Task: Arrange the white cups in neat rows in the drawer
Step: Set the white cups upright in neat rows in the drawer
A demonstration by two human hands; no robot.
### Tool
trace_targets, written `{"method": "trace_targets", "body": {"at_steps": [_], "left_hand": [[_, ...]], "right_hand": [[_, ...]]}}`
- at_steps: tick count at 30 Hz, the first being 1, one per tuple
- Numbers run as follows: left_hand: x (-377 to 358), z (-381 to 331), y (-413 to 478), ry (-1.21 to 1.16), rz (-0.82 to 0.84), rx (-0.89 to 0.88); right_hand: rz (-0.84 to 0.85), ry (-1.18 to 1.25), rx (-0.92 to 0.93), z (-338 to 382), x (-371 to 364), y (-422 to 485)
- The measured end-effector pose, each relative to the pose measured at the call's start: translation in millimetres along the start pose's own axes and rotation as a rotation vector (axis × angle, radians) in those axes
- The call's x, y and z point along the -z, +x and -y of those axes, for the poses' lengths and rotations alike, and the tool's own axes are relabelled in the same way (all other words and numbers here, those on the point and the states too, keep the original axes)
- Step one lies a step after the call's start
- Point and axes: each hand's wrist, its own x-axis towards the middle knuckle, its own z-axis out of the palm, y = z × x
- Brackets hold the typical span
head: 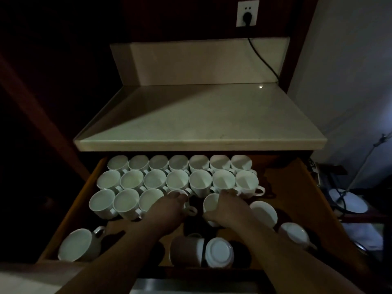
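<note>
Both hands are reaching into the open drawer (301, 200) below the countertop (191, 124). Beyond the left hand (169, 211) and the right hand (228, 211), two full rows of cups (178, 172) are sitting mouth-up. Left of the left hand, three cups (125, 203) are forming a third row. Nearer than the hands, a tipped cup (79, 245) is lying far left, two overturned cups (203, 251) between the forearms, two more cups (275, 221) right of the right hand

Left hand (169, 205) covering most of a cup (186, 205) — only rim and handle showing, right hand (228, 209) hiding much of another cup (210, 203), back-row cups (179, 162) cut by the counter (199, 143), both forearms leaving the bottom edge.
</note>
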Motion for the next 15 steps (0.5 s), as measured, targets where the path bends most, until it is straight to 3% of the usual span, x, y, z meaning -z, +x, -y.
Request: {"method": "trace_targets", "body": {"at_steps": [4,15], "left_hand": [[-3,6,1,0.076,0.019,-0.021],[-14,14,5,0.054,-0.005,-0.014]], "right_hand": [[-0.059,-0.013,0.013,4,-9,5],[-0.017,0.030,0.083,-1,-20,17]]}}
